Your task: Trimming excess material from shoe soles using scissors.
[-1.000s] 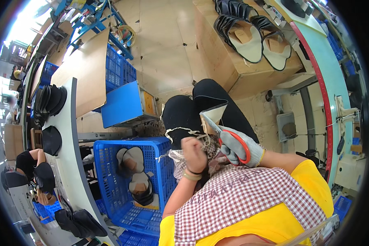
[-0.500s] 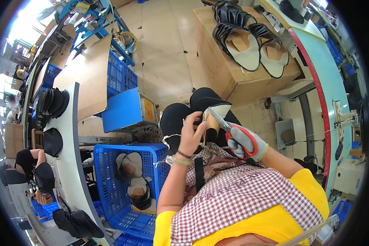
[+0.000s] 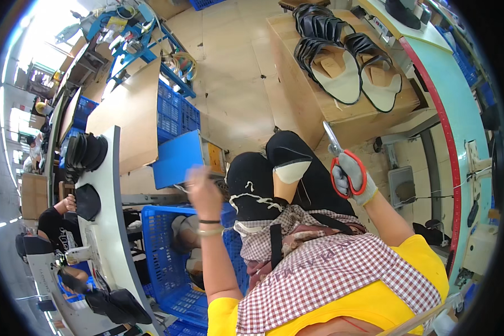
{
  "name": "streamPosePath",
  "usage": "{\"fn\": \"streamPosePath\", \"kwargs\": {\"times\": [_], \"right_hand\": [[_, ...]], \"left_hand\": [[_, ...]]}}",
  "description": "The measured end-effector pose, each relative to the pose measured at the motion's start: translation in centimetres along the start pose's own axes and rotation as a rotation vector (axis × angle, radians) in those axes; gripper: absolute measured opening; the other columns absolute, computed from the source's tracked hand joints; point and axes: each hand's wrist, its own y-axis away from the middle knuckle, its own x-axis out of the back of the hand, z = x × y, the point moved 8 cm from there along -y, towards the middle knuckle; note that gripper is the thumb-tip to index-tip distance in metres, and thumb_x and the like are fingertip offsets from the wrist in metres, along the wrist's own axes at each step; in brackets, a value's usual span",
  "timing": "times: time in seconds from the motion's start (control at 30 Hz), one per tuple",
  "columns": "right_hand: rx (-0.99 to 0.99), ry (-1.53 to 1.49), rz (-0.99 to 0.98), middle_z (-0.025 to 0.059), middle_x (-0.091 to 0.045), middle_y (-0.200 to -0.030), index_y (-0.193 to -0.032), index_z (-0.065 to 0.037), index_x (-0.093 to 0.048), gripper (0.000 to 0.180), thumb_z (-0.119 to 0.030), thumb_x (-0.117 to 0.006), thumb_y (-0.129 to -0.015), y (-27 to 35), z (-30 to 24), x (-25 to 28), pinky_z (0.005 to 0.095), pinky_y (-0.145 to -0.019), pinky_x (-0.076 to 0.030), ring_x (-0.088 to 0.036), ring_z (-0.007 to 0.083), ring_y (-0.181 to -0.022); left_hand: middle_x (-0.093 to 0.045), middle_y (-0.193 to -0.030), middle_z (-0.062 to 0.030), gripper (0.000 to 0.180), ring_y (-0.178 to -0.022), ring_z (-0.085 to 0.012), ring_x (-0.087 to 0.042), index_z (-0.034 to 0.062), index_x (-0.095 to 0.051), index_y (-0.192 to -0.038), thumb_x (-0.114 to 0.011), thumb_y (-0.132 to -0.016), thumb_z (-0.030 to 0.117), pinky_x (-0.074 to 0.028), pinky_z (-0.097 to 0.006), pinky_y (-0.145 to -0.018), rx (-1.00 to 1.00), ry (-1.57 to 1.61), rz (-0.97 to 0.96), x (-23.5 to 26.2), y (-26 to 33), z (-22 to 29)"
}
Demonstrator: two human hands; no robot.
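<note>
- Tapered white-and-tan shoe piece [image 3: 291, 172] rests on black-trousered legs [image 3: 322, 182] (clock centre).
- Grey-gloved right hand [image 3: 350, 176], two o'clock, wraps red-handled metal scissors [image 3: 335, 147]; I'd steady the piece before they get near.
- Bare left hand [image 3: 203, 190], nine o'clock: blurry, can't tell its grip.
- Blue plastic crate [image 3: 158, 252] at eight, brown cardboard box [image 3: 297, 84] at one.

Brightly lit, glare [image 3: 53, 31] upper left, left grip [image 3: 204, 192] blurred, edges bent, corners black

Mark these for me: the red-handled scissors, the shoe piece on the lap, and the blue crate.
Red-handled scissors [image 3: 335, 148], head view: near the pivot.
Shoe piece [image 3: 292, 172], head view: white section.
Blue crate [image 3: 158, 246], head view: left wall.
</note>
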Motion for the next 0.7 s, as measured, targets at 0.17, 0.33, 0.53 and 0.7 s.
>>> {"fn": "streamPosePath", "kwargs": {"times": [0.17, 0.33, 0.53, 0.7], "right_hand": [[-0.071, 0.012, -0.054, -0.0002, -0.047, -0.063, -0.089, -0.013, -0.045, 0.025, -0.036, -0.052, -0.093, -0.5, 1.2, -0.5, 0.0227, -0.038, -0.033, -0.042, 0.0087, -0.044], [0.05, 0.074, 0.046, -0.001, -0.047, -0.063, -0.101, -0.012, -0.048, 0.022, -0.026, -0.059, -0.089, -0.7, 0.1, 1.2, 0.0229, -0.039, -0.034, -0.043, 0.0085, -0.045], [0.191, -0.001, -0.139, -0.0002, -0.06, -0.089, -0.11, -0.008, -0.054, 0.025, -0.014, -0.062, -0.087, -5.8, 2.3, 3.7, 0.0243, -0.063, -0.05, -0.059, 0.0066, -0.077], [-0.106, -0.688, -0.736, 0.0128, -0.059, -0.124, -0.134, -0.004, -0.046, 0.052, -0.028, -0.059, -0.091, -5.3, 1.0, -8.6, 0.0359, -0.091, -0.05, -0.06, 0.0202, -0.109]], "left_hand": [[-0.06, -0.096, -0.0159, 0.05, -0.093, -0.0294, -0.059, 0.0019, -0.055, -0.114, -0.068, -0.066, 0.001, -0.047, -0.036, -0.08, -0.211, 0.965, -1.076, -7.9, 5.7, 14.6], [-0.061, -0.082, -0.0165, 0.026, -0.076, -0.0343, -0.059, 0.0003, -0.065, -0.083, -0.075, -0.072, 0.022, -0.047, -0.038, -0.067, -0.716, 0.878, -1.138, -8.7, 7.9, 19.5], [-0.066, -0.103, -0.0152, 0.014, -0.105, -0.0272, -0.061, -0.0017, -0.062, -0.102, -0.058, -0.09, 0.005, -0.052, -0.036, -0.08, -0.283, 1.729, -1.293, 0.9, 2.9, 22.9], [-0.065, -0.086, -0.0231, 0.023, -0.064, -0.0306, -0.065, 0.0072, -0.062, -0.108, -0.065, -0.087, 0.017, -0.052, -0.036, -0.051, -0.24, 2.75, -1.109, 6.6, 1.2, 24.1]]}}
